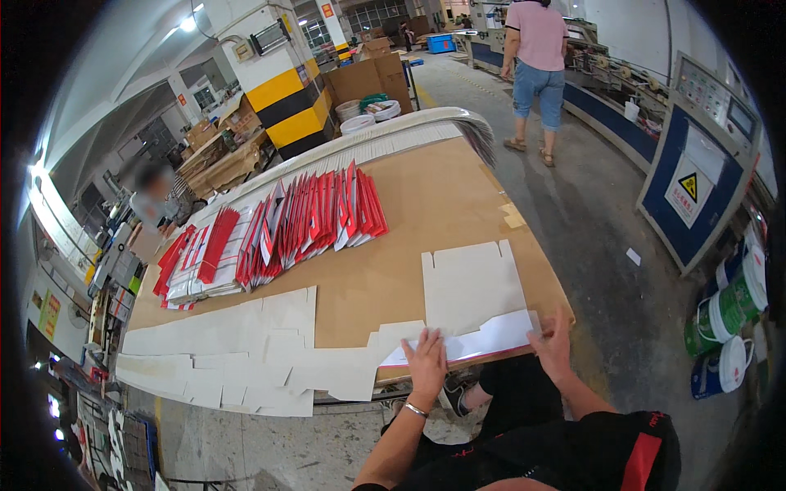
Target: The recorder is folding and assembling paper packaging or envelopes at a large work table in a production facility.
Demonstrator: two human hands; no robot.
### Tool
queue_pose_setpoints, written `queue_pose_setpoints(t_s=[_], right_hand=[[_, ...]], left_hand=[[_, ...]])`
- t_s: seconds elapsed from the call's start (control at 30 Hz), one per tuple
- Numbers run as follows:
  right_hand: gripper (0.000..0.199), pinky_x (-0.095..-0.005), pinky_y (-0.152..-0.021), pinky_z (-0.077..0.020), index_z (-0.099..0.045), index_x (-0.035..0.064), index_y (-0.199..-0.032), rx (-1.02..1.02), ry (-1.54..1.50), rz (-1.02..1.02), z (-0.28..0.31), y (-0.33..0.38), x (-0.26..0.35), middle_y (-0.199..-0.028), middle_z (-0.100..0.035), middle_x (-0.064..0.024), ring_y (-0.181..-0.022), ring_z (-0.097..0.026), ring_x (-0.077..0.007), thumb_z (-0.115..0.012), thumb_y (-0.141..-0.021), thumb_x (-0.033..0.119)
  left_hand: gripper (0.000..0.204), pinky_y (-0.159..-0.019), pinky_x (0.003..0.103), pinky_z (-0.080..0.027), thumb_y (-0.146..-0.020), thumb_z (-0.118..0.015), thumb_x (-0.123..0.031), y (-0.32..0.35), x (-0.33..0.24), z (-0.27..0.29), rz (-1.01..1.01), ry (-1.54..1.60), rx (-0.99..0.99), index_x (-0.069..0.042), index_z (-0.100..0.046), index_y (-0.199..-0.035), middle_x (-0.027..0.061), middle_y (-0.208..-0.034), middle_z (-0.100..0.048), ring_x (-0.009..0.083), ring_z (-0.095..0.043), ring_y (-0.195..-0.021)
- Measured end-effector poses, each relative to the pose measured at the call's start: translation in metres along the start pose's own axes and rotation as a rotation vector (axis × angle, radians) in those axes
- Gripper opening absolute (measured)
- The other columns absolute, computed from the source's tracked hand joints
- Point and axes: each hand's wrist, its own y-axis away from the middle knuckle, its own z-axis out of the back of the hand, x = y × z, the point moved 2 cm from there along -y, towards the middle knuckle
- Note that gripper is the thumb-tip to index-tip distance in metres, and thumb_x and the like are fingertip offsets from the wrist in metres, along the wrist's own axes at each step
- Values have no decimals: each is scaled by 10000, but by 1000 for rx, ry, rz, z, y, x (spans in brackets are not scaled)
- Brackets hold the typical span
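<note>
A white sheet with a red lower edge lies along the table's near edge in front of me. My left hand presses on its left part, fingers spread. At the sheet's right end is my right hand, thumb and fingers apart, with the thumb beside the sheet's corner. Just beyond the sheet, a pale grey cardboard piece with slits in its far edge lies flat, partly covered by the sheet. More notched cardboard pieces overlap to the left of my left hand, some jutting over the table edge.
Red and white folded pieces stand packed in rows on the brown tabletop. Pails and a blue control cabinet stand at right. A person in pink is in the aisle; another person is far left.
</note>
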Motion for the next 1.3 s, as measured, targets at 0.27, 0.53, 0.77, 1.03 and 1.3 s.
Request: queue_pose_setpoints(t_s=[0.27, 0.53, 0.77, 1.03, 1.3], right_hand=[[307, -272, -710, -415, -578, 47, -1125, 633, -494, -666, -27, 65, 8, -868, -569, 4, -817, -507, -93, -550, -961, 305], [263, -386, -601, -487, -628, 25, -1013, 208, -264, -465, -37, 29, -31, -805, -643, -99, -678, -612, -191, -564, -940, 269], [488, -418, -1041, -362, -452, -13, -1339, 122, 366, 628, -22, -13, 32, -1384, -459, -191, -1266, -454, -324, -512, -856, 16], [483, -405, -1123, -290, -446, 65, -1387, 373, 535, 725, -33, -37, 3, -1443, -432, -107, -1350, -388, -277, -380, -914, -3], [508, -408, -1122, -307, -426, 73, -1399, 448, 426, 579, -27, -46, -11, -1422, -449, -135, -1329, -412, -301, -380, -906, -40]], left_hand=[[998, -1082, 677, -90, -793, -555, -624, -24, -69, -9, -279, -263, 406, 40, -218, -1458, 172, -1543, -211, 324, -147, -1443], [1000, -1120, 615, -96, -707, -734, -449, -24, -98, -19, -357, -123, 458, -4, -246, -1458, 164, -1551, -187, 330, -154, -1441], [996, -1127, 596, -92, -761, -650, -558, -2, -98, -17, -325, -38, 417, 7, -228, -1464, 157, -1541, -220, 330, -173, -1435], [978, -1149, 542, -155, -636, -805, -275, 61, -6, 63, -171, -390, 380, 18, -302, -1421, 158, -1525, -258, 331, -209, -1424], [287, -818, 347, -527, -708, -697, 18, 32, 56, 98, -16, 242, 158, -10, -676, -993, 111, -1019, -635, 280, -624, -948]])
